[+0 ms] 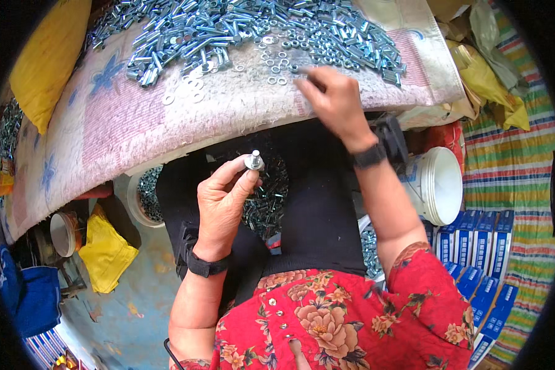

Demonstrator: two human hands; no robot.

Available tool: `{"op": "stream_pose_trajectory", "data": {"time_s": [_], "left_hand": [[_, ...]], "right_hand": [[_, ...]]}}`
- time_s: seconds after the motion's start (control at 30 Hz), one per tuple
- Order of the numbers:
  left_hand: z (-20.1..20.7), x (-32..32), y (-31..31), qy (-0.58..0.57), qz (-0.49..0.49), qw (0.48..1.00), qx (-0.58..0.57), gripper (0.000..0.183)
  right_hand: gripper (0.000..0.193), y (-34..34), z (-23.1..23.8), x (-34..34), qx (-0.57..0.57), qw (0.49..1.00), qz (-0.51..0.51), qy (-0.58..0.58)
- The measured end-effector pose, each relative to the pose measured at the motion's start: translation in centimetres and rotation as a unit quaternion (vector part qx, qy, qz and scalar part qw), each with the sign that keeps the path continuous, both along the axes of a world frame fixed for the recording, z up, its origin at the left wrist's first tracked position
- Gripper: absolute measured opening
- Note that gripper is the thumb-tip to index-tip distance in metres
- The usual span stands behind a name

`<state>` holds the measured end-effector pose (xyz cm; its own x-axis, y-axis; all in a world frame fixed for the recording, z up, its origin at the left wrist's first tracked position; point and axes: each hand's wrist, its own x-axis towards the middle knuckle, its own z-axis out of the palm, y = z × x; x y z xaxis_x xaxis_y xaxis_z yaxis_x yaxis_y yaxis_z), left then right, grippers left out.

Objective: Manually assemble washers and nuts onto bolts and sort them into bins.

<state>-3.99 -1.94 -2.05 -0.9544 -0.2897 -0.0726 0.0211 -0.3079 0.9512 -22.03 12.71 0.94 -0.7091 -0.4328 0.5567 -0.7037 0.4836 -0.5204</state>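
Note:
My left hand (223,194) is raised over my lap, its thumb and fingers closed around a metal bolt (255,157). The bolt's round end points up, with a flat washer around it; its lower part is hidden by the fingers. Over the near side of the cloth-covered table (240,102), my right hand (338,103) is bent and smeared by motion. Its fingertips are beside loose nuts and rings (282,63), and whether they hold anything is unclear. Several flat washers (194,86) lie farther left on the cloth.
A large heap of bolts and sleeves (209,31) covers the table's far part. Below the table edge are a tub of small metal parts (147,197) and a white bucket (444,185). Blue-and-white boxes (484,240) stand at right. A yellow bag (49,61) lies at far left.

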Motion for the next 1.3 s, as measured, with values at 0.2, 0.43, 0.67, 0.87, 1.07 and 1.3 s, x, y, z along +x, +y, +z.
{"op": "stream_pose_trajectory", "data": {"time_s": [0.2, 0.43, 0.67, 0.87, 1.07, 1.3], "left_hand": [[-0.2, -0.1, -0.6, 0.011, -0.006, 0.999, -0.052, 0.024], [-0.1, -0.1, -1.3, 0.030, 0.006, 0.994, -0.108, 0.022], [0.9, 0.4, -1.1, 0.055, -0.006, 0.991, -0.119, 0.022], [1.0, 0.7, -1.1, 0.050, 0.011, 0.989, -0.139, 0.019], [0.4, 0.7, -0.5, 0.068, 0.037, 0.982, -0.173, 0.020], [0.6, 1.3, -0.9, 0.056, 0.012, 0.991, -0.122, 0.019]], "right_hand": [[0.027, -1.6, -1.7, -5.2, 0.263, 0.961, -0.040, 0.080], [0.016, -1.0, 3.2, 3.5, 0.057, 0.945, 0.289, -0.145], [0.020, -1.3, 2.6, 6.2, 0.029, 0.929, 0.360, -0.083], [0.013, -1.6, 3.1, 7.3, 0.060, 0.944, 0.317, -0.064], [0.025, -2.0, 2.1, 8.2, 0.139, 0.968, 0.201, 0.054], [0.016, -1.5, 3.1, 8.0, 0.060, 0.931, 0.353, -0.075]]}}
